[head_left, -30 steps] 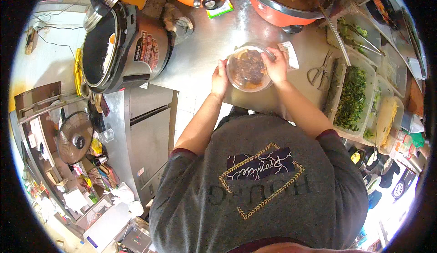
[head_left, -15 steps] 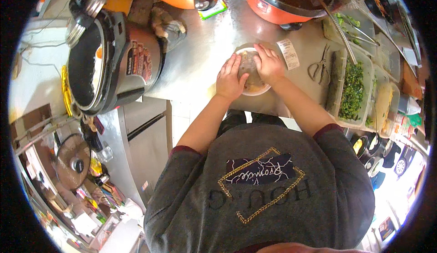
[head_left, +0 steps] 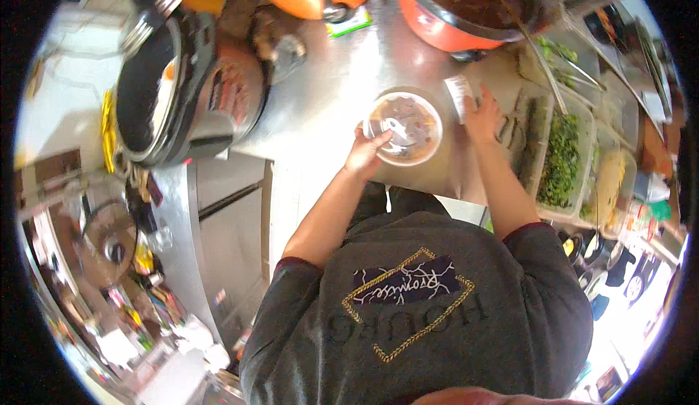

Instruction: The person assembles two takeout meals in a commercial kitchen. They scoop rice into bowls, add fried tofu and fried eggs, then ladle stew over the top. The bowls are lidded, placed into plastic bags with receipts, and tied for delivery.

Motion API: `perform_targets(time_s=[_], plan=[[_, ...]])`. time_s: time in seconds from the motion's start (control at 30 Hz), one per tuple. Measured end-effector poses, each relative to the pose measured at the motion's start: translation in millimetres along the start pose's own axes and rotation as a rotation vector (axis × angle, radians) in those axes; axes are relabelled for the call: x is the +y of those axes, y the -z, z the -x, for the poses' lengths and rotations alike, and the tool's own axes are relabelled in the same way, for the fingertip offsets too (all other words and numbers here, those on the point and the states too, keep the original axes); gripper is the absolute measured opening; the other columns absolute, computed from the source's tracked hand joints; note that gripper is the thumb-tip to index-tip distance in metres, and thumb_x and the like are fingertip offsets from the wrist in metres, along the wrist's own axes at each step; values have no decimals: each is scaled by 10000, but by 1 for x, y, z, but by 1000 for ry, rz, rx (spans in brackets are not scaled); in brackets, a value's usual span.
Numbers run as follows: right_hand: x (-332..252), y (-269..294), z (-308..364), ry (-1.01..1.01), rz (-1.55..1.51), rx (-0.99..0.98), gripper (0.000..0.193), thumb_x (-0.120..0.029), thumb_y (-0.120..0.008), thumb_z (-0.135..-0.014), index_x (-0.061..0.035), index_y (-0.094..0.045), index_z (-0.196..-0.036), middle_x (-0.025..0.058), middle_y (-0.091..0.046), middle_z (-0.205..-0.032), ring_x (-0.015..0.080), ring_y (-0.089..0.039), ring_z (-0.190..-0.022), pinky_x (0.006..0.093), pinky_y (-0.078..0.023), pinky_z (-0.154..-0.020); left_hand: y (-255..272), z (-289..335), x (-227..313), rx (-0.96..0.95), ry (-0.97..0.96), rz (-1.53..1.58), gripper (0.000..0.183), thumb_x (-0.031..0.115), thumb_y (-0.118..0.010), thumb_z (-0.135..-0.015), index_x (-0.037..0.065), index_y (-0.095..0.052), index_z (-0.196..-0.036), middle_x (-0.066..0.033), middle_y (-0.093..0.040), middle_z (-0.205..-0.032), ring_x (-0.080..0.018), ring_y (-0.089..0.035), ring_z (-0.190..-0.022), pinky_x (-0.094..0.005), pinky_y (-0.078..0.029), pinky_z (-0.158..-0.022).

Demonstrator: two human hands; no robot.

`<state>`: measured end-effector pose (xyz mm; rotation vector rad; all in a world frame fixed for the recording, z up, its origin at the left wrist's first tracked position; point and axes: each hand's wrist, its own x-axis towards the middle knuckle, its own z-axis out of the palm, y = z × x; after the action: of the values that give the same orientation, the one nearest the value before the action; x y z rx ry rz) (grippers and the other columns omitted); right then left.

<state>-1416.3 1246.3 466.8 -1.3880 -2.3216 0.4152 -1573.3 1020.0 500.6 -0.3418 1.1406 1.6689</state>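
A round white takeaway bowl (head_left: 424, 143) with a clear lid stands on the steel table near its front edge, and brownish food shows through the lid. My left hand (head_left: 366, 154) grips its left rim, thumb lying over the lid and fingers at the side. To the right, my right hand (head_left: 483, 119) is over a white printed paper slip (head_left: 456, 90), partly covering its right side. Its fingers are apart, slightly blurred; whether they touch the paper I cannot tell. Dark-handled scissors (head_left: 515, 132) lie just right of that hand.
Two orange-red pots of dark food, one at the back middle (head_left: 320, 1), the other at the back right (head_left: 444, 30), stand beyond the bowl. A large rice cooker (head_left: 237, 99) with its lid off is at the left. Tubs of chopped greens (head_left: 561, 161) line the right side.
Both hands were pressing on the lid. My right hand has left the bowl and moved right to the paper slip; my left has slid to the bowl's left rim.
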Motion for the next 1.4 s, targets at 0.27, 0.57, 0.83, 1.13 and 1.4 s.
perform_targets(time_s=[0.27,0.57,0.83,1.13,1.4], plan=[[-24,-41,11,-143,-912,-454,393,-44,-543,-887,-58,-375,-1242,116,-563,-1078,199,-558,-937,317,-463,-819,110,142,7,-133,38,378,706,143,-720,-776,-41,-342,-1343,-215,-479,-1266,-380,-460,-1192,-516,-365,-1034],[-266,-107,224,369,-796,-1112,285,-51,-527,-908,-13,-588,-1183,86,-600,-1141,148,-560,-991,259,-435,-867,321,380,-80,339,-497,779,502,121,-653,-842,-38,-438,-1268,-201,-553,-1199,-334,-559,-1103,-474,-464,-955],[-509,-96,546,540,-562,-1703,372,-4,-517,-874,-19,-555,-1244,93,-622,-1128,143,-580,-971,249,-451,-839,465,572,-167,780,-810,1138,535,126,-644,-843,-14,-405,-1301,-196,-522,-1246,-343,-533,-1138,-485,-451,-972],[-814,-128,785,838,-1171,-1941,411,12,-511,-875,-62,-533,-1278,82,-577,-1228,181,-553,-1079,301,-433,-923,618,652,-119,762,-1043,1085,552,130,-666,-826,-20,-417,-1295,-188,-533,-1240,-328,-530,-1146,-485,-432,-989],[-879,-251,895,1596,-596,-1015,437,18,-486,-815,-34,-517,-1248,158,-510,-1265,348,-519,-1111,367,-420,-951,754,669,-13,754,-743,1024,534,122,-637,-857,-33,-391,-1305,-179,-524,-1225,-293,-554,-1090,-447,-475,-930]])
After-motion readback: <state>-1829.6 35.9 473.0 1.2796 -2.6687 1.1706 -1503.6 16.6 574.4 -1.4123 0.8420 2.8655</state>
